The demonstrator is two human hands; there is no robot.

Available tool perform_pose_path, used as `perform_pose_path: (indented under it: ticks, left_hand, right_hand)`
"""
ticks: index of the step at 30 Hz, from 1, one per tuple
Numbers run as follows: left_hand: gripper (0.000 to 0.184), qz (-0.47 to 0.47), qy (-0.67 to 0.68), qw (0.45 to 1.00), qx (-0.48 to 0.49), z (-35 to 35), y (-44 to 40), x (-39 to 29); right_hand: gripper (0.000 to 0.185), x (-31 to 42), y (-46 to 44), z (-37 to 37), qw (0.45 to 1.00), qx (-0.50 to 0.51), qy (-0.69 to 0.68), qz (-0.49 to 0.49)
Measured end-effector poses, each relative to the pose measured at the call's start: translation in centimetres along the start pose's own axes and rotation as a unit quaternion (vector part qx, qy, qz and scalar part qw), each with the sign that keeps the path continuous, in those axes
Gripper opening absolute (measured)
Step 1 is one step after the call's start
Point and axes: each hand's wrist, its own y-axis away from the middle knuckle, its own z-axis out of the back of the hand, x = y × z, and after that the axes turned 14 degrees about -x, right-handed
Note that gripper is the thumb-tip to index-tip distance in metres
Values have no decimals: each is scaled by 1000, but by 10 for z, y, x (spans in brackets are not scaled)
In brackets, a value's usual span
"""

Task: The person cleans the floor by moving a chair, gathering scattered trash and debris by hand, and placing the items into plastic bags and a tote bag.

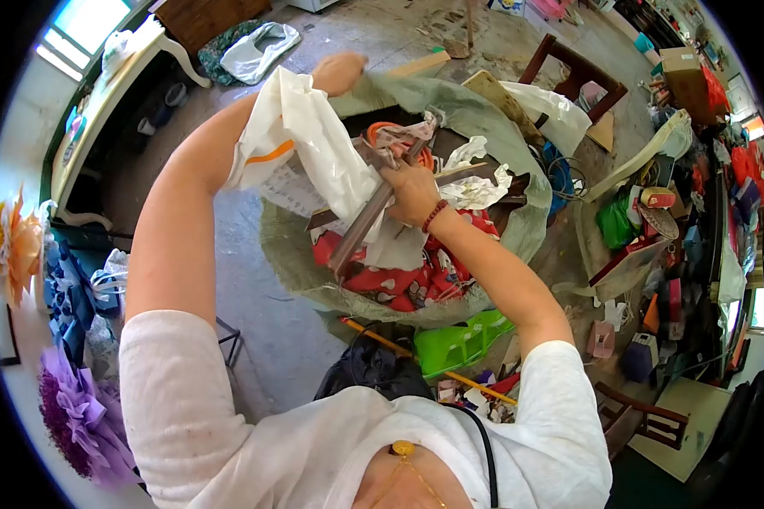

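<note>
My right hand (414, 193), with a red bead bracelet at the wrist, is closed around a brown strip (361, 229) that slants across the mouth of a large woven sack (530, 246). Beyond the sack's far left rim, my left hand (339, 74) looks curled; what it holds, if anything, is hidden. A white plastic bag (323, 140) with an orange stripe lies across my left wrist and hangs into the sack. Inside the sack are red patterned cloth (390, 284), crumpled white wrapping (480, 188) and an orange coil (378, 131).
A bright green plastic piece (463, 341) and a yellow stick (390, 341) lie at the sack's near side. Heaped clutter and boxes (692, 81) line the right. A wooden chair (573, 76) stands beyond the sack. Purple wrapped flowers (81, 407) are at left.
</note>
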Motion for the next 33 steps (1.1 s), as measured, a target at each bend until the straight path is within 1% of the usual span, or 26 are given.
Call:
perform_pose_path:
  ticks: [1,2,3,5,7,9,10,13,14,15,16,17,19,21,22,23,24,25,26,27,28,29,30,31,32,33]
  left_hand:
    - [21,94,73,984,-133,7,-4,0]
    - [22,185,145,936,-261,11,-8,0]
    - [22,182,145,937,-260,12,-10,1]
    - [27,206,170,901,-341,11,-16,6]
    - [26,194,191,894,-356,3,-23,8]
    - [26,188,241,868,-392,7,-32,4]
    - [26,190,240,868,-392,10,-33,5]
    - [26,168,269,859,-401,13,-23,9]
    - [27,148,268,864,-400,14,-19,12]
    - [27,127,266,868,-399,9,-15,17]
    - [27,129,265,868,-399,7,-14,25]
    - [27,79,416,846,-323,0,-19,44]
    - [27,74,215,930,-288,21,-9,47]
    - [27,51,222,931,-286,25,-8,53]
    - [27,49,218,925,-309,18,-10,55]
    - [26,47,213,918,-331,12,-11,54]
    - [27,71,155,942,-291,16,-8,46]
    - [27,80,149,942,-290,19,1,39]
    - [26,99,186,931,-298,19,12,32]
    - [27,117,222,919,-305,20,27,27]
    - [39,213,267,903,-261,21,48,23]
    - [49,249,205,895,-307,16,73,20]
    - [60,282,143,882,-351,5,100,16]
    - [72,355,150,864,-324,-9,134,9]
    - [84,424,158,841,-297,-19,166,-1]
    - [87,487,165,838,-182,-17,193,-22]
  right_hand:
    - [36,2,-1,6,1000,16,-13,2]
    - [38,6,-1,11,1000,13,-20,6]
    - [38,10,1,13,1000,11,-20,3]
    - [40,20,7,16,999,-12,-29,30]
    - [42,23,6,17,999,-1,-32,28]
    - [35,10,-2,18,998,50,-37,5]
    - [32,4,-8,15,997,70,-36,4]
    - [30,-3,-17,-2,997,74,-18,-16]
    - [27,-15,-17,-21,1000,-8,9,27]
    - [26,-21,-22,-27,1000,15,21,17]
    - [26,-33,-22,-32,1000,10,4,-10]
    - [27,-50,-24,-37,994,48,75,-59]
    - [24,-83,-34,-30,984,49,101,-140]
    - [23,-122,-33,-33,985,12,134,-112]
    - [22,-127,-34,-33,984,6,141,-109]
    - [24,-122,-34,-35,972,49,159,-164]
    - [25,-117,-33,-38,972,53,168,-155]
    - [27,-116,-32,-42,972,56,177,-145]
    - [27,-118,-31,-51,974,57,171,-137]
    - [25,-122,-27,-65,969,18,214,-125]
    - [23,-127,-24,-79,960,-21,256,-112]
    - [23,-132,-25,-88,963,-21,247,-106]
    - [20,-138,-28,-94,959,9,263,-106]
    - [18,-141,-29,-99,953,40,280,-106]
    - [19,-141,-30,-101,958,8,271,-92]
    - [19,-142,-31,-100,959,8,270,-89]
